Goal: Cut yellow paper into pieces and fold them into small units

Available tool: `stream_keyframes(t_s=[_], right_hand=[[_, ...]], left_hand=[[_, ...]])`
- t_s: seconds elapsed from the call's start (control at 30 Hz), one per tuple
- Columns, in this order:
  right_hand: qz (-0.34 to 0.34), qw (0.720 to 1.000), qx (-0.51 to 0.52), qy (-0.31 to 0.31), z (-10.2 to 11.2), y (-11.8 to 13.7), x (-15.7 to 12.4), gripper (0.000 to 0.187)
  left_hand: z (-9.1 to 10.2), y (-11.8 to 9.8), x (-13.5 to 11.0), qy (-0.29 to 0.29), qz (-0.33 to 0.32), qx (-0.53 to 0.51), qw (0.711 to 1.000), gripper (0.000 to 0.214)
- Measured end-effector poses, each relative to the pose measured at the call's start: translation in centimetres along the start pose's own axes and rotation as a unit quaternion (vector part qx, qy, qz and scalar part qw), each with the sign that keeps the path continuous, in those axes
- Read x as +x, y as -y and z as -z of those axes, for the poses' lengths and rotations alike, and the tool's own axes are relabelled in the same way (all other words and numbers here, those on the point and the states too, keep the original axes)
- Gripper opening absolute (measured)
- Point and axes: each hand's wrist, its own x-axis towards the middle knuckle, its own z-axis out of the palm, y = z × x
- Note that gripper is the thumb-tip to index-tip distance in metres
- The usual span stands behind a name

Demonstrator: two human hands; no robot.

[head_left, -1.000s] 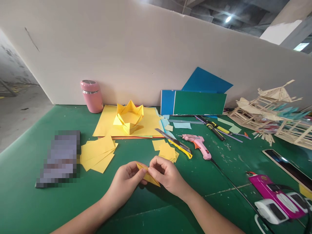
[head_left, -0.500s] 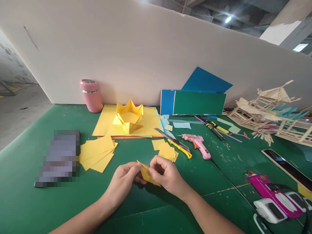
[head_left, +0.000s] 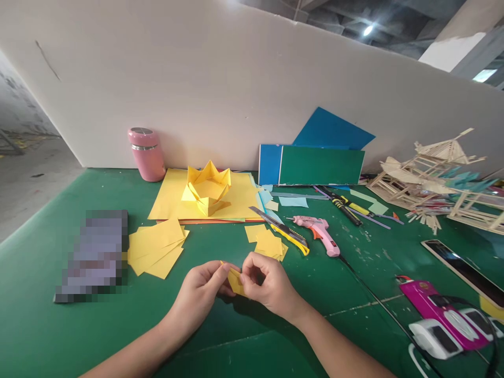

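A small folded piece of yellow paper (head_left: 236,283) is held between my two hands, just above the green table. My left hand (head_left: 205,283) pinches its left end between thumb and fingers. On the other side, my right hand (head_left: 265,281) grips the right part, thumb and forefinger pressed together; the fingers hide much of the paper. Beyond my hands, a crown-shaped ring of folded yellow paper (head_left: 208,205) stands on large yellow sheets (head_left: 167,202). Yellow paper pieces (head_left: 155,249) lie fanned out to the left, and smaller yellow squares (head_left: 269,244) lie behind my right hand.
A utility knife (head_left: 289,235) with its blade out and a pink glue gun (head_left: 321,231) lie right of centre. The gun's cord runs towards a magenta power strip (head_left: 427,299). A pink flask (head_left: 147,155) stands at the back; a stick model (head_left: 429,178) is far right.
My hands stay in nearly the same place. The right end of the folded paper, which stuck out below my right hand, is now mostly hidden by the fingers.
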Motion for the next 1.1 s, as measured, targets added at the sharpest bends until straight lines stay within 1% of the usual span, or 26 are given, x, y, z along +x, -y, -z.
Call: stream_keyframes(t_s=[0.23, 0.37, 0.43, 0.6, 0.87, 1.03, 1.1], right_hand=[[-0.012, 0.999, 0.039, 0.000, 0.10, -0.09, 0.00, 0.017], [-0.011, 0.999, 0.036, -0.002, 0.17, -0.06, 0.02, 0.017], [-0.008, 0.999, 0.032, -0.003, 0.17, -0.08, 0.04, 0.017], [-0.005, 1.000, 0.020, -0.008, 0.13, -0.13, 0.05, 0.017], [-0.008, 1.000, 0.027, 0.009, 0.12, 0.12, 0.00, 0.016], [-0.002, 0.999, 0.029, 0.014, 0.10, 0.09, -0.01, 0.016], [0.002, 1.000, 0.027, 0.014, 0.12, 0.11, -0.01, 0.016]], left_hand=[[-0.03, 0.02, -0.02, -0.007, -0.005, -0.010, 1.000, 0.038], [-0.11, -0.33, 0.04, -0.052, 0.012, -0.059, 0.997, 0.035], [-0.16, -0.41, 0.05, -0.064, 0.023, -0.086, 0.994, 0.036], [-0.24, -0.31, -0.04, -0.058, 0.042, -0.118, 0.990, 0.041], [-0.39, -0.23, -0.28, -0.058, 0.018, -0.145, 0.988, 0.036], [-0.08, -0.25, -0.32, -0.052, 0.031, -0.164, 0.985, 0.034], [-0.07, -0.26, -0.30, -0.044, 0.025, -0.158, 0.986, 0.034]])
